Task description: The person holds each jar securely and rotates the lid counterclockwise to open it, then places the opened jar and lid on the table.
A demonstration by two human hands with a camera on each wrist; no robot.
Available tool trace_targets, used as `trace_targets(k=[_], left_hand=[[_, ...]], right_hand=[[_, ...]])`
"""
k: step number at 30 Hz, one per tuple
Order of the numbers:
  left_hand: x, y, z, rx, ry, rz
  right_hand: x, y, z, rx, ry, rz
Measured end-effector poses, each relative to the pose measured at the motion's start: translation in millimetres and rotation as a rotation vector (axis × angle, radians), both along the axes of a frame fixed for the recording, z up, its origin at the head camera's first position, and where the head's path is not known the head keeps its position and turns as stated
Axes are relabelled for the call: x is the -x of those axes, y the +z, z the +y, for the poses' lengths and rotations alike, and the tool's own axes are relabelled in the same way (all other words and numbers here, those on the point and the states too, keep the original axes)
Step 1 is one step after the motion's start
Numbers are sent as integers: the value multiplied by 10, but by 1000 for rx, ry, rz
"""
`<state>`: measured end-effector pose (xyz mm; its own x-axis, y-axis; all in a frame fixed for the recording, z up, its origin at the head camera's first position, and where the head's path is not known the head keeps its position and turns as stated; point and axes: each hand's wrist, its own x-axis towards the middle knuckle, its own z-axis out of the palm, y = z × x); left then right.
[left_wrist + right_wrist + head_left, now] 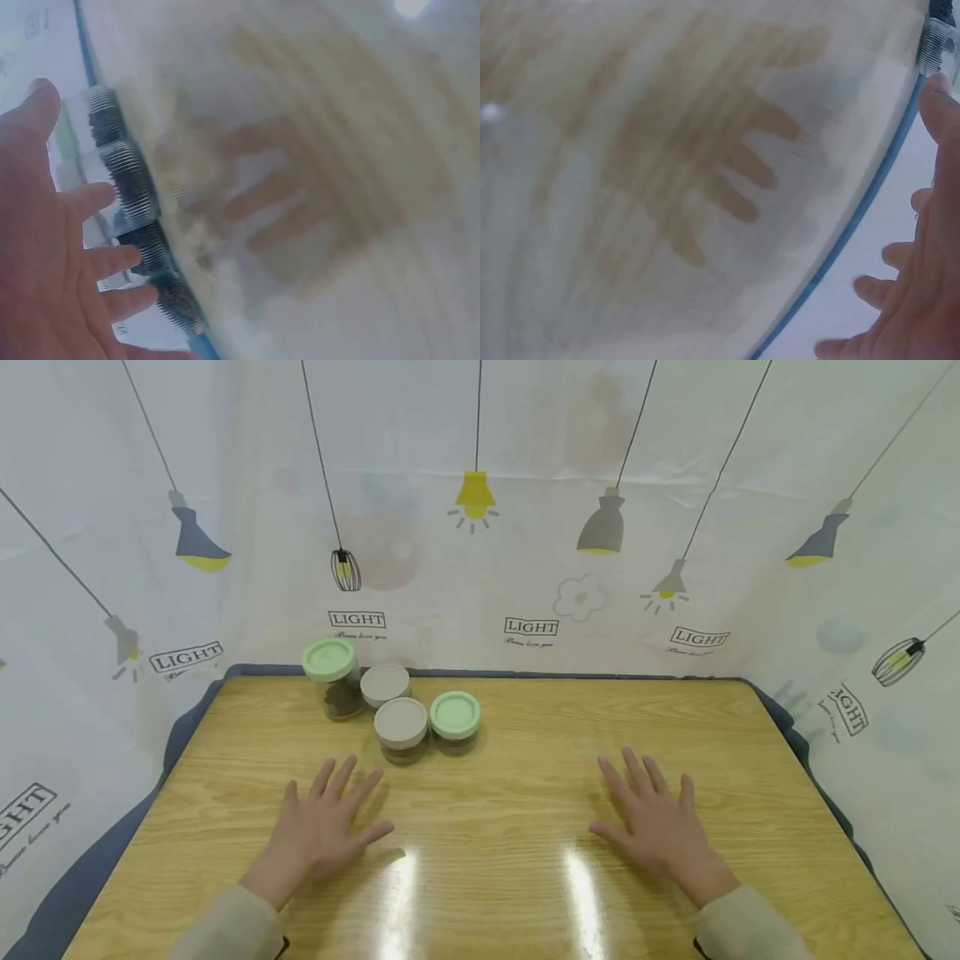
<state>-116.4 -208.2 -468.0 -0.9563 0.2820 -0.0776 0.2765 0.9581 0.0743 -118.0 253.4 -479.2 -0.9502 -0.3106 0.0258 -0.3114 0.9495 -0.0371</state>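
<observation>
Just beyond the spread left hand (321,823), four lidded jars (401,724), right hand (656,820) likewise spread.

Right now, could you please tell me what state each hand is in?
Left hand: open, fingers spread, holding nothing, nearer the jars.
Right hand: open, fingers spread, holding nothing.

Before you, a wood-grain table (525,810) carries two green-lidded jars (455,720) and two grey-lidded jars (401,728), clustered toward the back left.
</observation>
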Motion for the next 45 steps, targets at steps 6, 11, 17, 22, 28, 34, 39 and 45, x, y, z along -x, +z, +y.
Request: trace_targets(k=[6,11,17,22,28,34,39,45], left_hand=[[83,212,10,-82,-18,-78],[141,375,-43,-105,-24,-122],[222,470,-93,-133,-21,-155],[280,527,-123,-151,-27,-190],[356,580,-152,-163,-39,-245],[463,598,-183,-167,-46,-289],[577,621,-269,-201,-35,-310],[765,627,-458,-251,-9,-302]], right_hand=[[42,135,-12,16,61,44],[70,244,-45,63,90,48],[102,313,-73,117,96,3],[137,347,-88,148,96,-71],[162,413,-118,160,103,-149],[182,472,-170,183,107,-196],[200,516,-240,179,112,-225],[219,562,-334,186,108,-275]])
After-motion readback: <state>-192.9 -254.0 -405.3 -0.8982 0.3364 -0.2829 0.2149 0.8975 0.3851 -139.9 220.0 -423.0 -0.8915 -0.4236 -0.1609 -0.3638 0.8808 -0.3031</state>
